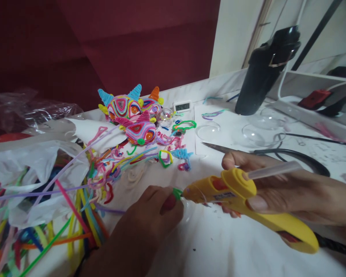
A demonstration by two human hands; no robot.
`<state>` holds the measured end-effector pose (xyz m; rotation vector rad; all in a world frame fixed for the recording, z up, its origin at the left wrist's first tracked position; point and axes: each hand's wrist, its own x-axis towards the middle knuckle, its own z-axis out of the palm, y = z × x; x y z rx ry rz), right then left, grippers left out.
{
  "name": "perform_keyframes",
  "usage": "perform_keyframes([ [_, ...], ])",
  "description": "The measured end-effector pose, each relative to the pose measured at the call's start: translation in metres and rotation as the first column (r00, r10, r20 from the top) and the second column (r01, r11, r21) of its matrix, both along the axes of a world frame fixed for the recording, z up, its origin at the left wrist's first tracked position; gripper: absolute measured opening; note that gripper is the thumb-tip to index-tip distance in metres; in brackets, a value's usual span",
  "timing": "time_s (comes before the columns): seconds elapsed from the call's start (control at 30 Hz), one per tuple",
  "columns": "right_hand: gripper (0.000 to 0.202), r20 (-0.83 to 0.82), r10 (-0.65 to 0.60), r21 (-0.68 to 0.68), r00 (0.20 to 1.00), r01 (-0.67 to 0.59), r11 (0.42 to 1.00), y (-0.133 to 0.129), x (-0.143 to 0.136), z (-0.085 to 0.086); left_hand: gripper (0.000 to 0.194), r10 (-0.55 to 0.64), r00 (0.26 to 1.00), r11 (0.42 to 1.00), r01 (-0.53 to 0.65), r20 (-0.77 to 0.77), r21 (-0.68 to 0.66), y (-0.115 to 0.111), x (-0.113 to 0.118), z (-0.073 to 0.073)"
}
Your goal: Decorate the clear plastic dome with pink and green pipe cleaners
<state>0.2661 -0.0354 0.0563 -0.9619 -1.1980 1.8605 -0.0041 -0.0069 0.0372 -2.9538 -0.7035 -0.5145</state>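
Observation:
In the head view my right hand (279, 184) is wrapped round a yellow glue gun (276, 219), with a clear glue stick (273, 170) jutting from its back. The gun's nozzle points left and meets or nearly meets a small green piece (177, 193) at my left hand (155, 211). The fingers of my left hand are bent closed round that green piece, near a clear, rounded edge (187, 211); most of what they hold is hidden.
Colourful creature heads (140, 132) stand at the back beside a small digital clock (182, 106). Fuzzy sticks (57, 242) and plastic bags (46, 165) fill the left. Scissors (219, 147), clear domes (209, 131) and a black bottle (255, 84) are at the right.

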Motion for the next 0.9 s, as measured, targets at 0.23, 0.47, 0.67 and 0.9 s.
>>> perform_keyframes([
  [0.23, 0.038, -0.008, -0.020, -0.021, 1.000, 0.020, 1.000, -0.0015, -0.0034, 0.0006, 0.023, 0.001, 1.000, 1.000, -0.002, 0.019, 0.023, 0.0009, -0.0007, -0.0014],
  [0.47, 0.038, -0.035, -0.025, -0.008, 0.999, 0.025, 1.000, -0.0018, -0.0066, -0.0018, 0.023, 0.032, 0.999, 0.999, -0.032, -0.021, -0.005, -0.0015, 0.0006, -0.0004],
  [0.67, 0.039, -0.012, -0.013, 0.000, 1.000, 0.013, 1.000, -0.0013, -0.0068, -0.0034, 0.024, 0.038, 0.999, 0.999, -0.038, -0.024, 0.001, -0.0007, 0.0005, 0.0017],
  [0.9, 0.036, 0.036, -0.025, -0.005, 0.999, 0.025, 1.000, -0.0007, -0.0025, -0.0033, 0.023, 0.021, 1.000, 1.000, -0.021, -0.008, 0.023, -0.0010, -0.0005, -0.0027],
])
